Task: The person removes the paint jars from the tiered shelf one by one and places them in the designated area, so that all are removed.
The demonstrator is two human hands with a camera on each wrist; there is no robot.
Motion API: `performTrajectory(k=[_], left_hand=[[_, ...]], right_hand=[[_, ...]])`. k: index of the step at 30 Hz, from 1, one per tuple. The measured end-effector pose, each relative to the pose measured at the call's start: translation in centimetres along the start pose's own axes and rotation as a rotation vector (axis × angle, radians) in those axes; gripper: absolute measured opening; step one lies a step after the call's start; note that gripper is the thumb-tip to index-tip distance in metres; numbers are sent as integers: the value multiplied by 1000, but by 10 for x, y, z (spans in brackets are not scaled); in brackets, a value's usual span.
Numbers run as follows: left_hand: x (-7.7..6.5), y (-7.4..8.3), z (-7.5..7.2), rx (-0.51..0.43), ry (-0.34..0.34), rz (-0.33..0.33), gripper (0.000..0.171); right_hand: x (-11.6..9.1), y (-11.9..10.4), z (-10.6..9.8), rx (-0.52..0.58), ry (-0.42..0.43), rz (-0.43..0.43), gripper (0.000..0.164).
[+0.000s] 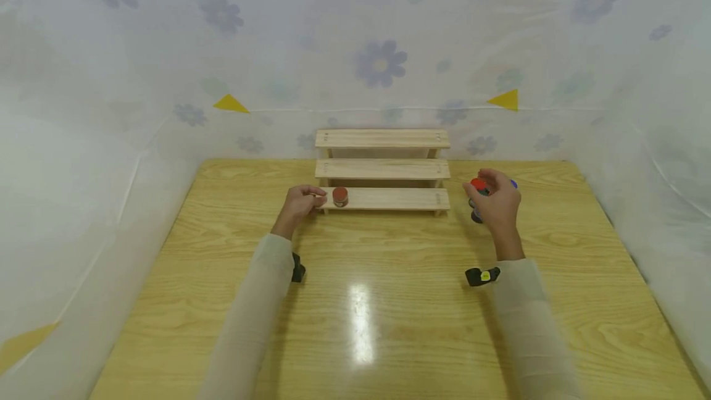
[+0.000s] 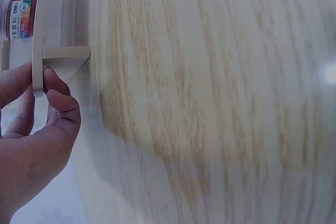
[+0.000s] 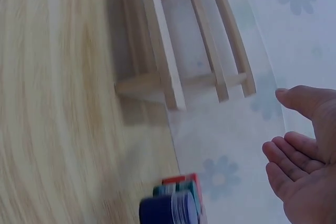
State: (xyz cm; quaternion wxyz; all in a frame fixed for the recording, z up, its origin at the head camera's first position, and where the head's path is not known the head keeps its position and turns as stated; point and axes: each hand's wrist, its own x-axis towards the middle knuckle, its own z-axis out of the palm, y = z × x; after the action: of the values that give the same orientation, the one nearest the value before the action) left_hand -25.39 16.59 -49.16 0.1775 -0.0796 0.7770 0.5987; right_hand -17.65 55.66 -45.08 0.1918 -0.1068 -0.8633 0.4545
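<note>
A three-step wooden rack [image 1: 383,170] stands at the back of the table. Pinched between the thumb and fingers of my left hand [image 2: 39,129] is the left end of its lowest step [image 2: 38,72]. Near that end sits a small paint jar [image 1: 340,197] with a red-brown lid; its white label shows in the left wrist view. My right hand [image 1: 500,202] is beyond the rack's right end, over a group of jars, its thumb spread and fingers slightly bent around nothing. Among these are a red-lidded jar [image 1: 478,184], a green one [image 3: 192,188] and a dark blue one [image 3: 163,211].
The wood-grain table [image 1: 411,301] reaches back to a flowered sheet [image 1: 383,29], which also hangs along both sides. Yellow triangles [image 1: 230,104] mark the sheet behind the rack. A black wrist camera [image 1: 481,276] juts inward from the right sleeve.
</note>
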Motion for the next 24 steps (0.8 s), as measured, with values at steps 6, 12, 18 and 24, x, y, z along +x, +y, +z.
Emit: performTrajectory(k=[6,12,18,24], left_hand=[[-1,0,1,-20,6,0,16],[-4,1,1,-7,8,-1,17],[-4,2,3,4,7,-9,18],[-5,2,3,4,1,-5,17]], right_hand=[[0,-10,20,57,18,-23,46],[-4,-26,37,148,4,-70,48],[-9,-38,56,146,-16,-122,48],[-12,-45,73,173,-41,-159,45]])
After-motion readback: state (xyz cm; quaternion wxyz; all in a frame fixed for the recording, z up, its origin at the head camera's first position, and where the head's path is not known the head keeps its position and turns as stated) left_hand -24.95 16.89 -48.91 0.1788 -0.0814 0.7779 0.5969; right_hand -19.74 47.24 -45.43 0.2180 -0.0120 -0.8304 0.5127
